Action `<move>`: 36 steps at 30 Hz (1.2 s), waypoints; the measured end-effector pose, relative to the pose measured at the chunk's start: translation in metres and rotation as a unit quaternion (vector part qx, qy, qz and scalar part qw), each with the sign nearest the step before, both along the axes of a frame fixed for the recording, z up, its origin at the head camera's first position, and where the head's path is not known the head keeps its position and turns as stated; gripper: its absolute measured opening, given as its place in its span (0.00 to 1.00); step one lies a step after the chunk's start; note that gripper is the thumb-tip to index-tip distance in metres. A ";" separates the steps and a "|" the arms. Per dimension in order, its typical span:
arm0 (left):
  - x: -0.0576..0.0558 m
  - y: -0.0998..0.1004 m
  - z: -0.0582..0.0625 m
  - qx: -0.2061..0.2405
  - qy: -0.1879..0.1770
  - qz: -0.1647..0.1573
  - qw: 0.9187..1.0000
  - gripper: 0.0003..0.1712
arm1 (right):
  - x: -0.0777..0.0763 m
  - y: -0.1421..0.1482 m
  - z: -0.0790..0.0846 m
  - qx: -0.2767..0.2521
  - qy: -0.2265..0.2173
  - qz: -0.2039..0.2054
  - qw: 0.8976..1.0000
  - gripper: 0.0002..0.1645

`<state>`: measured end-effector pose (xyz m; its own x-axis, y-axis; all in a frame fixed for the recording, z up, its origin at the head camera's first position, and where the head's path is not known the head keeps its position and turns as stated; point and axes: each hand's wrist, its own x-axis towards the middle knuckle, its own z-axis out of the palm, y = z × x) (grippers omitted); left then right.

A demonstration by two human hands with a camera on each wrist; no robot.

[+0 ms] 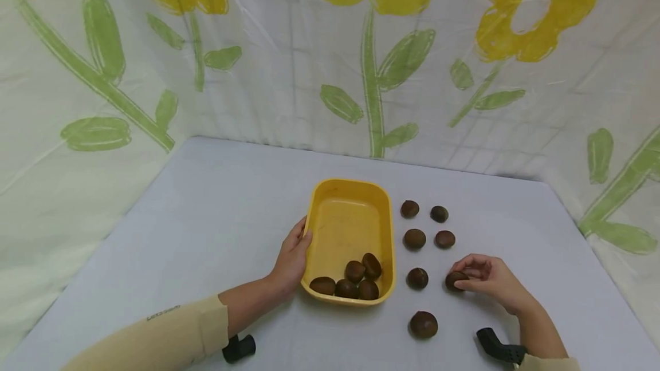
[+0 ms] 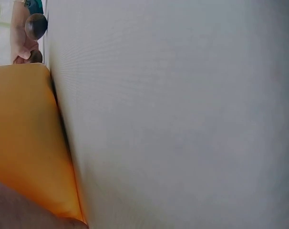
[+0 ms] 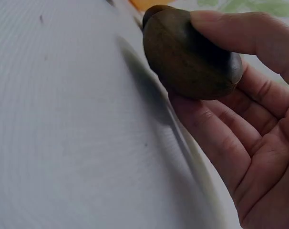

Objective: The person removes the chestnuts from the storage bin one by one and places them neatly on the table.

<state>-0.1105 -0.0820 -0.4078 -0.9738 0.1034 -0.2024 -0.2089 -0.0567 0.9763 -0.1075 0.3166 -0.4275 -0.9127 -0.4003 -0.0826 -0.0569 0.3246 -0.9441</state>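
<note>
My left hand (image 1: 290, 261) grips the left side of a yellow plastic tray (image 1: 342, 219), its thumb at the rim. In the left wrist view the tray's outer wall (image 2: 25, 138) rises beside part of that hand (image 2: 25, 207). Several brown chestnuts (image 1: 354, 271) lie in the tray's near end. Right of the tray, my right hand (image 1: 494, 284) pinches a chestnut (image 1: 454, 280) between thumb and fingers. The right wrist view shows this glossy dark chestnut (image 3: 192, 57) close over the table, with its shadow beside it.
More chestnuts lie in two loose columns between the tray and my right hand, the nearest chestnut (image 1: 423, 324) at the front. A white cloth (image 1: 232, 193) covers the table. A hanging sheet with yellow flowers (image 1: 330, 73) stands behind. Black wrist-worn pieces (image 1: 500, 347) show near both forearms.
</note>
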 end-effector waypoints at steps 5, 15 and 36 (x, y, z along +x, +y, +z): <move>-0.001 0.001 0.001 -0.001 -0.001 -0.001 1.000 0.28 | 0.000 -0.001 0.000 0.016 0.010 0.004 1.000 0.13; -0.002 0.002 0.001 -0.001 -0.003 -0.002 1.000 0.29 | 0.001 0.000 0.000 0.021 0.017 -0.022 0.999 0.12; -0.001 0.000 0.000 -0.012 -0.002 -0.002 1.000 0.28 | 0.002 -0.003 -0.003 0.050 0.016 -0.042 0.998 0.16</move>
<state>-0.1118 -0.0818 -0.4078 -0.9727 0.1022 -0.2084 -0.2126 -0.0319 0.9766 -0.1059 0.3139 -0.4302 -0.9455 -0.3132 -0.0893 -0.0542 0.4217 -0.9051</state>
